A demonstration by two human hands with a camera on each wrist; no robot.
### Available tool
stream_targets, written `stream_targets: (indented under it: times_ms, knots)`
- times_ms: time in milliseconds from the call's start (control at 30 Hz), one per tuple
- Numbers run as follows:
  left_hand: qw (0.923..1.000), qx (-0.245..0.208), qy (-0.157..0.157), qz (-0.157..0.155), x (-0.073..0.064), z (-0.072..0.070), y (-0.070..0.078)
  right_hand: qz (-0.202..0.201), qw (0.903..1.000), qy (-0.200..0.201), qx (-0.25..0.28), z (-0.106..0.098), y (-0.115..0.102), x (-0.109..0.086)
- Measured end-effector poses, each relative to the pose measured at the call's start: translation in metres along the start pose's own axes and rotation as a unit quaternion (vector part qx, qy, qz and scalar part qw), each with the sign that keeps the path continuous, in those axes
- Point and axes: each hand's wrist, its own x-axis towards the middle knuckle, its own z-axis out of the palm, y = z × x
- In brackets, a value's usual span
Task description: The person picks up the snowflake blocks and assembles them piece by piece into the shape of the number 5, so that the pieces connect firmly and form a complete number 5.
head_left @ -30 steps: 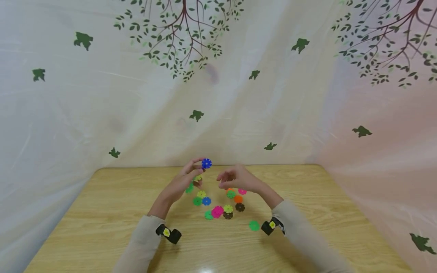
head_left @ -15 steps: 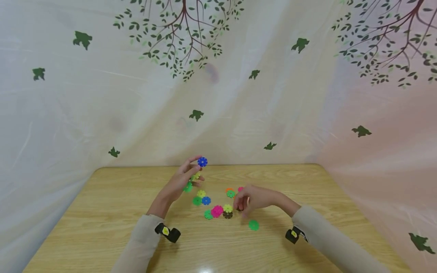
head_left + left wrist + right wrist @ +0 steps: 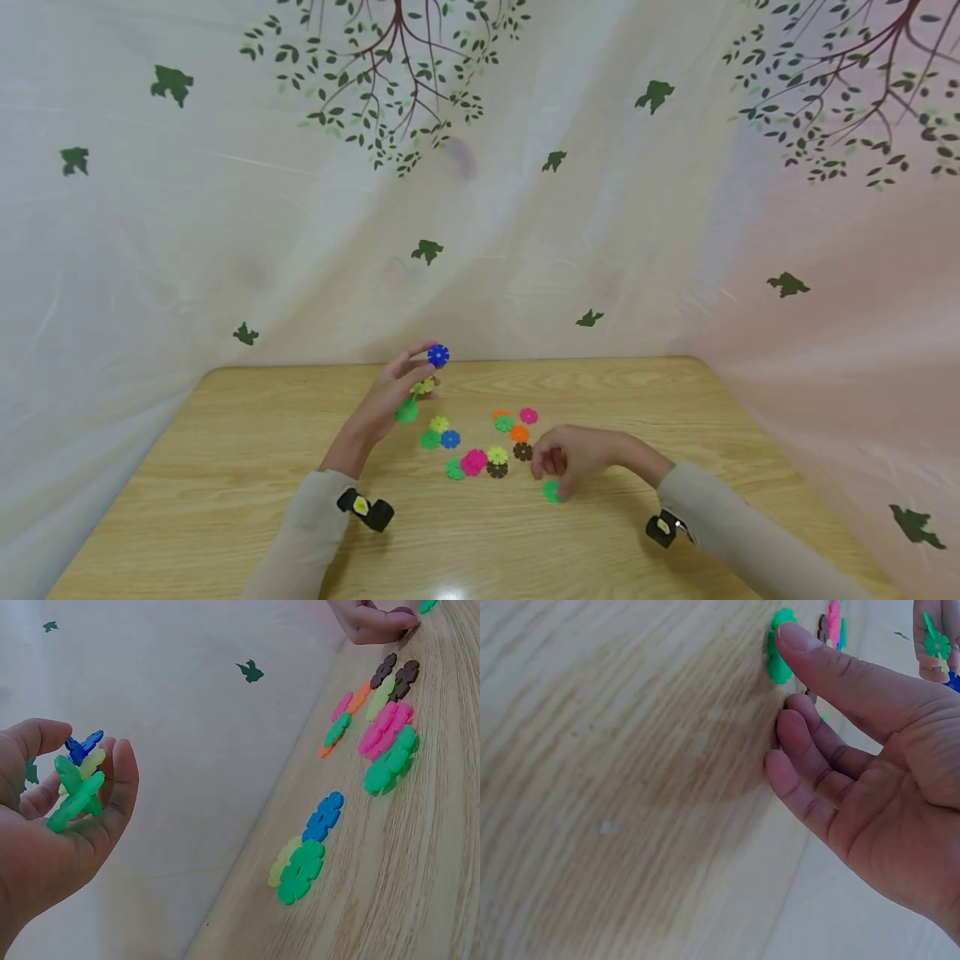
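My left hand (image 3: 381, 402) is raised over the far left part of the table, gripping a joined piece of plastic snowflake discs. Its blue disc (image 3: 438, 356) sits at the fingertips; a yellow disc (image 3: 424, 384) and green discs (image 3: 77, 801) are slotted together beneath. My right hand (image 3: 583, 458) is low over the table at right, fingers loosely bent. In the right wrist view its thumb (image 3: 801, 637) overlaps a flat green disc (image 3: 781, 664) on the table, while the other fingertips stay apart from the thumb.
Loose snowflake discs lie mid-table: a pink one (image 3: 474, 462), brown ones (image 3: 522, 452), an orange one (image 3: 520, 433), a blue one (image 3: 450, 439) and several green and yellow ones, some overlapping. The wooden table (image 3: 225, 500) ends at a printed cloth backdrop (image 3: 337, 208).
My right hand has come from beside the left hand, toward me and right, passing over the brown and orange discs to the lone green disc. My left hand has shifted slightly left with its joined discs.
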Motion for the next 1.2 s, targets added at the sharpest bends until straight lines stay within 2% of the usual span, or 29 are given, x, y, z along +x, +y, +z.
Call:
stream_targets:
  times_ms: [100, 500, 733, 900, 1200]
  knots:
    - [1.0000, -0.004, 0.005, -0.001, 0.000, 0.000, 0.000, 0.009, 0.9999, 0.010, 0.007, 0.003, 0.004, 0.001]
    - [0.9990, -0.012, 0.036, -0.024, 0.002, 0.004, -0.002, -0.011, 0.9987, 0.049, 0.004, 0.003, 0.006, 0.009]
    - [0.9991, -0.020, 0.030, -0.024, 0.002, 0.008, -0.002, -0.034, 0.9940, 0.104, 0.004, -0.013, 0.004, 0.015]
    - [0.9994, -0.014, 0.026, -0.018, 0.000, 0.009, -0.001, -0.051, 0.9853, 0.161, 0.026, -0.026, -0.004, 0.024]
    - [0.9996, -0.009, 0.013, -0.022, -0.005, 0.012, 0.000, -0.066, 0.9558, 0.280, 0.063, -0.040, -0.031, 0.046]
